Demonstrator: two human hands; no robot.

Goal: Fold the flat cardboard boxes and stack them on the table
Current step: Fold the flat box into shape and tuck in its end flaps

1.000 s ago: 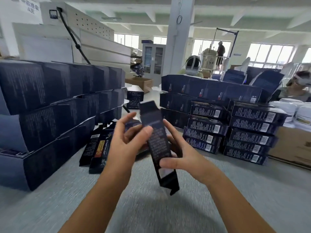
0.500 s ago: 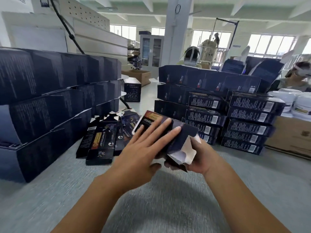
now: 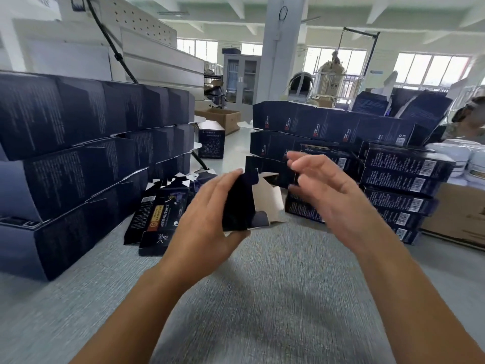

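Your left hand (image 3: 207,214) grips the half-opened box (image 3: 238,206) to steady it. Your right hand (image 3: 325,187) hovers empty, fingers loosely spread, seemingly ready to tuck flaps.

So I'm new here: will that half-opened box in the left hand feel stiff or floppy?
Probably floppy: the half-opened box has loose flaps standing open. Likely very light, since the left hand holds it alone, the right hand apart.
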